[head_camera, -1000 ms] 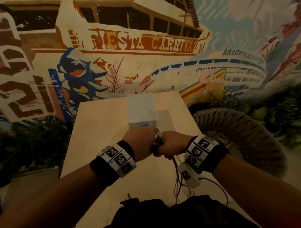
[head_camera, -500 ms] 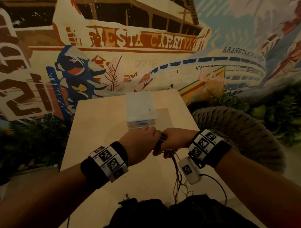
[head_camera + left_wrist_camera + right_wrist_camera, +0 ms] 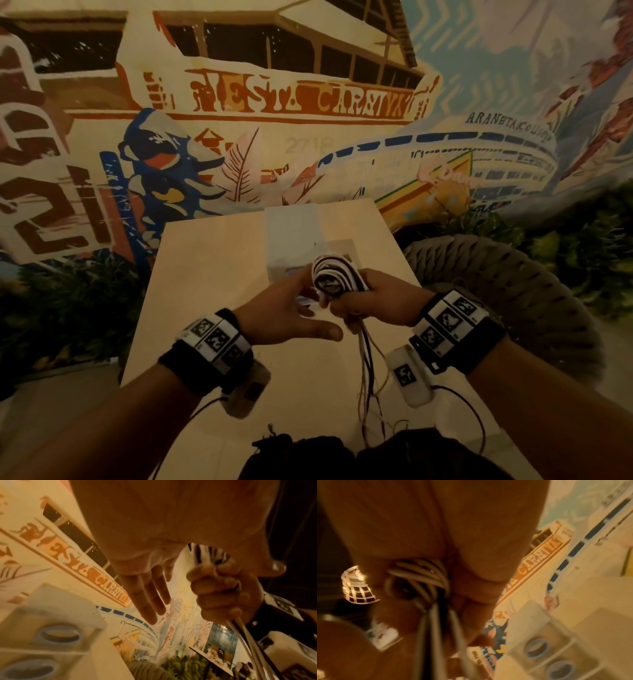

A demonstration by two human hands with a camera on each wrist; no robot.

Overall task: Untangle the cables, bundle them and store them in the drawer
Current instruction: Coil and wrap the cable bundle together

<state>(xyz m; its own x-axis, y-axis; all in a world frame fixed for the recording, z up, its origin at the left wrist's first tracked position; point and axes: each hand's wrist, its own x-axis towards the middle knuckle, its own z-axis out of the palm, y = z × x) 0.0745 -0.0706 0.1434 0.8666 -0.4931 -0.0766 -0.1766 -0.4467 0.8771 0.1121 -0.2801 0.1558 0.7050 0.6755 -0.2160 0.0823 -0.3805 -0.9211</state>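
Note:
A coil of black and white cables (image 3: 334, 275) stands up out of my right hand (image 3: 370, 301), which grips it in a fist; the same coil (image 3: 419, 578) shows in the right wrist view. Loose cable ends (image 3: 368, 370) hang from the fist down to the table. My left hand (image 3: 291, 313) is beside the coil with fingers straight and spread (image 3: 149, 601), holding nothing. The white drawer unit (image 3: 294, 233) stands on the table just beyond both hands, with two blue ring handles (image 3: 60, 635) on its front.
The pale wooden table (image 3: 212, 274) runs from my body to a painted mural wall. A round woven chair (image 3: 507, 281) sits to the right of the table. Green plants line the floor on both sides.
My hands have parted: the left hand let go and spread its fingers. The right hand turned the cable coil upward, so it now shows above the fist.

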